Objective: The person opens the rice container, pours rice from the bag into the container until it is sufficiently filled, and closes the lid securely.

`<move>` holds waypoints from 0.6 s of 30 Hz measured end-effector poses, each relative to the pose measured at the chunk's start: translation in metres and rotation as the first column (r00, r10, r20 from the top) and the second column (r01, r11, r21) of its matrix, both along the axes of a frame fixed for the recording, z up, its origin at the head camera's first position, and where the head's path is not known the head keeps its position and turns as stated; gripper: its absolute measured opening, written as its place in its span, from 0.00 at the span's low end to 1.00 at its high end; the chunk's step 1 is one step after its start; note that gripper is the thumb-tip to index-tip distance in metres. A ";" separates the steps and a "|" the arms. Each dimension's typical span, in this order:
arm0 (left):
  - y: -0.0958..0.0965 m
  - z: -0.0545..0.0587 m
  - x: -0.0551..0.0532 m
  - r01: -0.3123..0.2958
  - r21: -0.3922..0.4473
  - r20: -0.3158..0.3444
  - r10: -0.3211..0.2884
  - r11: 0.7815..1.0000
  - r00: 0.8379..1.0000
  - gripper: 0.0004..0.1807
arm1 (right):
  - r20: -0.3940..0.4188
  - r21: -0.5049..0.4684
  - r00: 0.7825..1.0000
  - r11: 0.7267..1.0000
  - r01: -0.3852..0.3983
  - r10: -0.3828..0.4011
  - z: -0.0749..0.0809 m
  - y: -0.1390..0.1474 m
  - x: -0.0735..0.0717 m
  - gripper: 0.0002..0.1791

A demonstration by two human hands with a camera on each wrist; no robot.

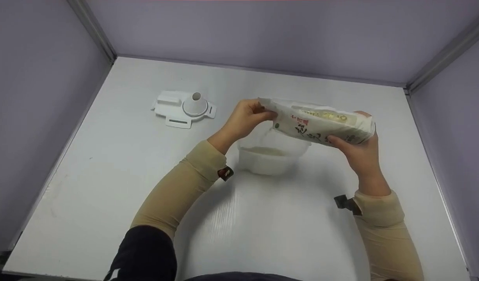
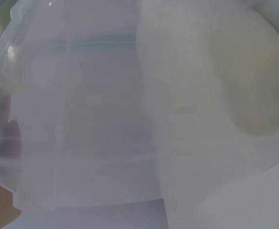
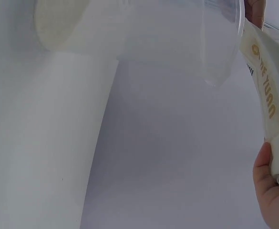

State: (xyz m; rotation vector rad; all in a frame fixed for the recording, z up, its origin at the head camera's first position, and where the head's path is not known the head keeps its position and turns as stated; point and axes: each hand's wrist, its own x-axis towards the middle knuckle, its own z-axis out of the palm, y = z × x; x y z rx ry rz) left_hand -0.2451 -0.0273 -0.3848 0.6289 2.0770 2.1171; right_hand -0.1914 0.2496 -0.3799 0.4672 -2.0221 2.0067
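Note:
A white printed bag [image 1: 321, 123] is held tilted above a translucent plastic container [image 1: 262, 164], its left end lower over the container. My left hand [image 1: 247, 119] pinches the bag's left end, near the container's rim. At the other end, my right hand [image 1: 360, 150] grips the bag with the thumb across the printed front. Pale, grain-like contents [image 1: 264, 151] lie in the container; they also show through its wall in the left wrist view [image 2: 258, 81]. In the right wrist view the bag [image 3: 273, 95] slants beside the container's rim, with the right hand [image 3: 275, 193] around its lower end.
A white plastic lid-like part [image 1: 180, 107] with a round raised spout and slotted tabs lies on the white table [image 1: 106, 164], left of the container. Purple-grey panels [image 1: 262, 35] enclose the table at the back and both sides.

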 end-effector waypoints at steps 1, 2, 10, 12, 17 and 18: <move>-0.001 0.000 0.000 -0.002 -0.005 0.000 0.002 1.000 1.000 0.12 | -0.002 0.005 1.000 1.000 0.003 -0.003 0.000 -0.001 0.000 0.33; -0.001 0.000 -0.001 -0.003 -0.008 -0.002 0.002 1.000 1.000 0.12 | -0.001 0.003 1.000 1.000 0.003 -0.003 0.000 -0.001 0.000 0.33; 0.002 0.001 -0.001 0.003 0.011 0.007 -0.003 1.000 1.000 0.11 | -0.016 0.014 1.000 1.000 0.006 -0.006 0.000 0.001 0.001 0.34; 0.004 0.002 -0.001 0.008 0.009 0.015 -0.008 1.000 1.000 0.11 | -0.017 0.002 1.000 1.000 -0.001 0.001 -0.001 0.003 0.001 0.34; 0.009 0.002 0.001 0.029 -0.007 0.044 -0.029 1.000 0.999 0.11 | -0.022 -0.019 1.000 1.000 -0.009 0.008 -0.002 0.011 0.005 0.35; 0.011 0.002 0.002 0.035 -0.014 0.046 -0.034 0.999 0.998 0.11 | -0.028 -0.022 1.000 1.000 -0.015 0.014 -0.002 0.013 0.006 0.35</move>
